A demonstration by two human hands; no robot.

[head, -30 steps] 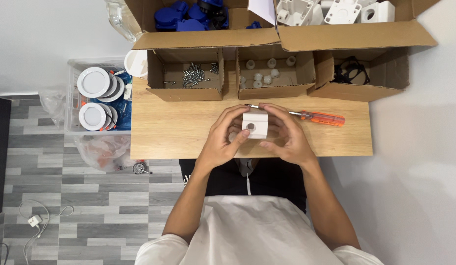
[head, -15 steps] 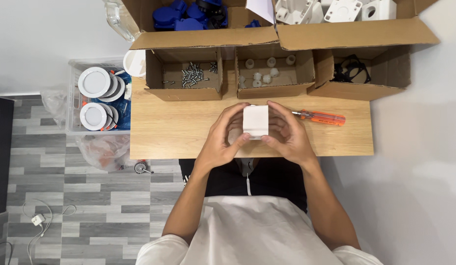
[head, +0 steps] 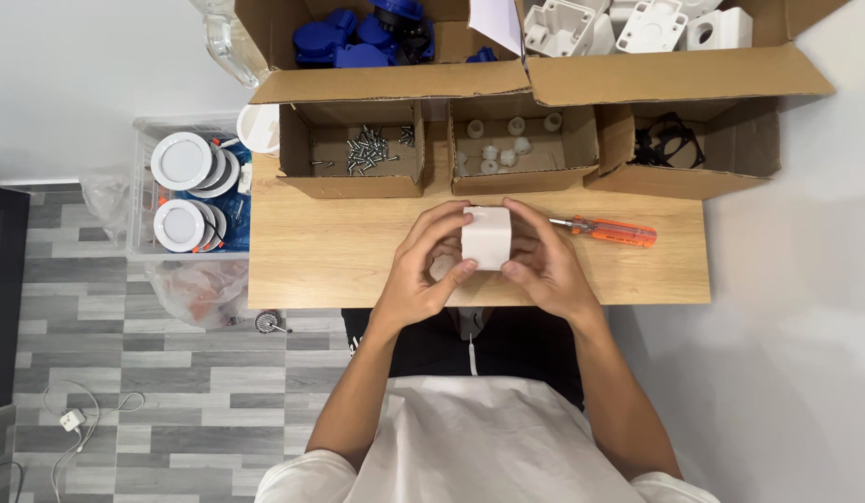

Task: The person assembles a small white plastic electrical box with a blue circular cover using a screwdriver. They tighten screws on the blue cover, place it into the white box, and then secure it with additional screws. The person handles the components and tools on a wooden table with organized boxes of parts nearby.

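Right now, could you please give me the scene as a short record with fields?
Left hand: left hand grips the white block from its left side.
Right hand: right hand grips the same block from its right.
Surface: wooden table, block held just above it.
Tool: orange screwdriver lies on the table beside the right hand, untouched.
Boxes: screw box, box of small white parts, box of black parts along the far edge.
Beside the table: clear bin of round white discs.
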